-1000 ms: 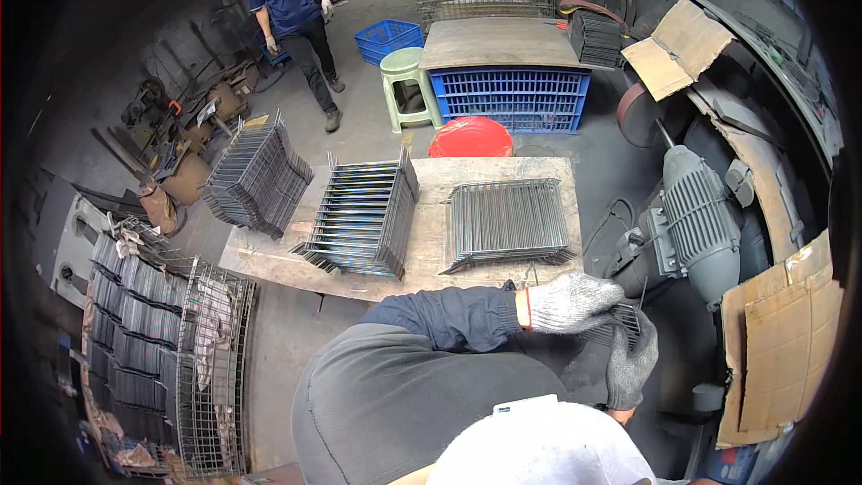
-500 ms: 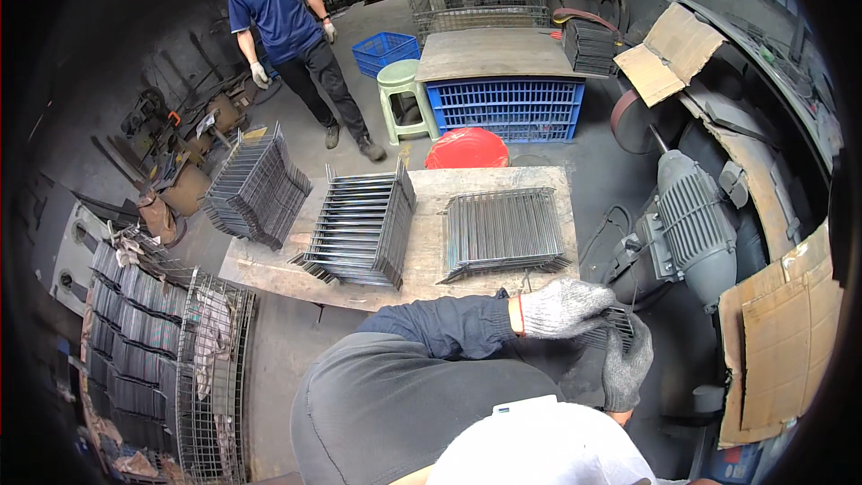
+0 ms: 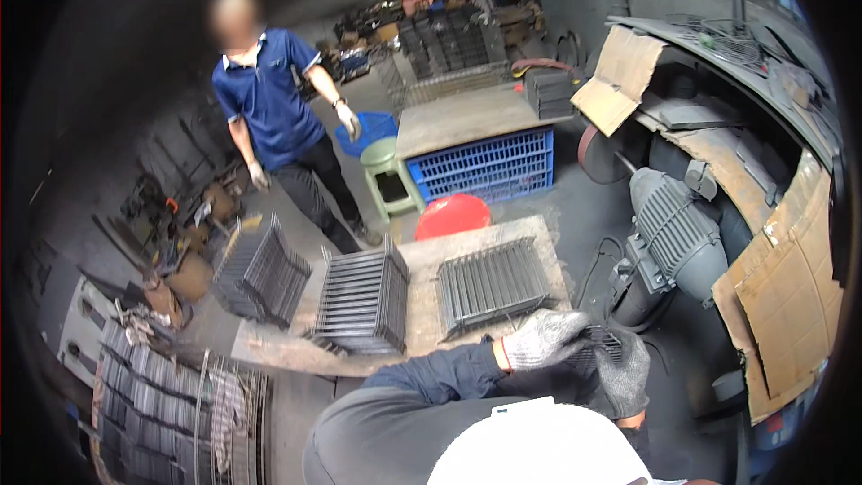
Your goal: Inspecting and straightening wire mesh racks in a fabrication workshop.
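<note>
Both my hands are gloved and closed on a small dark metal wire rack point(image 3: 593, 355), just off the table's near right corner. My left hand point(image 3: 544, 339), in a pale knit glove, grips its left side; my right hand point(image 3: 623, 372), in a darker grey glove, has hold of the right side. My fingers partly cover the rack. On the wooden table point(image 3: 420, 259) beyond stand a low stack of wire racks point(image 3: 492, 283) closest to my hands, a taller stack point(image 3: 363, 298) in the middle, and another stack point(image 3: 260, 277) at the left end.
A person in a blue shirt point(image 3: 269, 94) and pale gloves stands behind the table's left side. A red round stool point(image 3: 452, 216), a green stool point(image 3: 388, 175) and a blue crate point(image 3: 485, 166) stand beyond it. At right are a grey motor point(image 3: 680, 232) and cardboard point(image 3: 786, 292). Lower left holds a loaded wire cage point(image 3: 202, 413).
My view has tilted up and turned. The person in blue has come closer to the table. Both my hands still grip the wire rack.
</note>
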Action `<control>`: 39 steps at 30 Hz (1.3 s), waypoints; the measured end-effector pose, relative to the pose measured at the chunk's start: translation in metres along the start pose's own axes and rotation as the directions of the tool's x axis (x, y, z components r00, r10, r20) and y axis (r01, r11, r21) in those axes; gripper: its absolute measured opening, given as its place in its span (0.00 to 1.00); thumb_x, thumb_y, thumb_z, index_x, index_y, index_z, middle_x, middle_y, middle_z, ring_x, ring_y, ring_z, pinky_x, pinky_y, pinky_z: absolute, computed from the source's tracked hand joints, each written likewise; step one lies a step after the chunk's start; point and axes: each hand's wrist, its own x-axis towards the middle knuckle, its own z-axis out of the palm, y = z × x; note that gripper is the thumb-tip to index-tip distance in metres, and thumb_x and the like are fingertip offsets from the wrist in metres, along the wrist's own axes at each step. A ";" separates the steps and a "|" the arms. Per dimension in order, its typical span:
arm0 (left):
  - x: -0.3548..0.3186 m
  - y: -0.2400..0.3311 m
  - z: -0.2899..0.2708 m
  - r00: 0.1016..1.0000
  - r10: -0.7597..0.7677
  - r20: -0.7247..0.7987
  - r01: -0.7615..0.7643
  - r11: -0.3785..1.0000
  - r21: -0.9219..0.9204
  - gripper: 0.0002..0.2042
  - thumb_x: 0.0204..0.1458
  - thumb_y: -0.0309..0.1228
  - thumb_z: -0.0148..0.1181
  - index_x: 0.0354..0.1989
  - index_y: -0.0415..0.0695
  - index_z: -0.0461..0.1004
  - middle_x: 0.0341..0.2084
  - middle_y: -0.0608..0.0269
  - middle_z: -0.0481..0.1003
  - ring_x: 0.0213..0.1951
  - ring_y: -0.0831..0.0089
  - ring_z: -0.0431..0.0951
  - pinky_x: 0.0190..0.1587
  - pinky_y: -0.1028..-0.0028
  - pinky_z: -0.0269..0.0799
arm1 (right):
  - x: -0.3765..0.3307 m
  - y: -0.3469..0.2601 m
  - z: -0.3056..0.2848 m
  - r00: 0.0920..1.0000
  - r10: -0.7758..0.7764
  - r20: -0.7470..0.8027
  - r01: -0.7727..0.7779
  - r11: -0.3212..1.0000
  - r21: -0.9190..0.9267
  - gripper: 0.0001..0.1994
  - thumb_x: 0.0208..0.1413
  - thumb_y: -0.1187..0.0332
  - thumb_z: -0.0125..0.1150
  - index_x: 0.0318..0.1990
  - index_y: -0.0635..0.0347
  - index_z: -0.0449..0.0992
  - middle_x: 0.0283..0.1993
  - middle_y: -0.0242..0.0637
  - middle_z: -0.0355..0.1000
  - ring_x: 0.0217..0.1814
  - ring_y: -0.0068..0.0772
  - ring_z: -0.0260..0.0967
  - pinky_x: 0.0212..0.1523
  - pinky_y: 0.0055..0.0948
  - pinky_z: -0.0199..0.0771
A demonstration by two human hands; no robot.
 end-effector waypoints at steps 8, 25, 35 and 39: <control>0.006 0.006 0.006 0.996 0.068 -0.052 -0.069 0.997 -0.027 0.11 0.59 0.32 0.69 0.44 0.43 0.75 0.31 0.49 0.76 0.35 0.45 0.81 0.36 0.53 0.75 | -0.003 0.018 -0.002 0.992 -0.127 -0.014 0.124 0.984 -0.126 0.19 0.51 0.69 0.78 0.50 0.63 0.83 0.46 0.48 0.81 0.50 0.56 0.78 0.54 0.47 0.77; 0.004 0.016 0.015 0.999 0.026 -0.036 -0.026 1.000 0.014 0.10 0.60 0.32 0.69 0.45 0.42 0.77 0.30 0.51 0.78 0.32 0.46 0.82 0.34 0.54 0.76 | -0.013 0.011 -0.004 0.992 0.040 -0.119 -0.021 0.987 0.162 0.22 0.49 0.72 0.81 0.52 0.64 0.82 0.47 0.44 0.78 0.56 0.53 0.75 0.57 0.45 0.77; 0.002 0.019 0.019 1.000 -0.021 0.000 0.021 1.000 -0.009 0.11 0.60 0.32 0.68 0.47 0.41 0.77 0.34 0.48 0.78 0.37 0.46 0.81 0.39 0.55 0.76 | -0.019 0.023 -0.011 0.997 -0.047 -0.063 0.046 0.999 -0.016 0.23 0.49 0.73 0.79 0.54 0.66 0.81 0.52 0.42 0.77 0.61 0.49 0.71 0.67 0.46 0.70; 0.002 0.020 0.020 0.999 -0.034 -0.001 0.034 0.999 0.006 0.12 0.60 0.33 0.69 0.47 0.41 0.77 0.34 0.48 0.78 0.37 0.46 0.81 0.40 0.55 0.76 | -0.016 0.021 -0.013 0.976 -0.127 -0.174 0.124 0.992 -0.030 0.23 0.50 0.71 0.79 0.54 0.65 0.81 0.54 0.42 0.77 0.65 0.51 0.69 0.71 0.48 0.67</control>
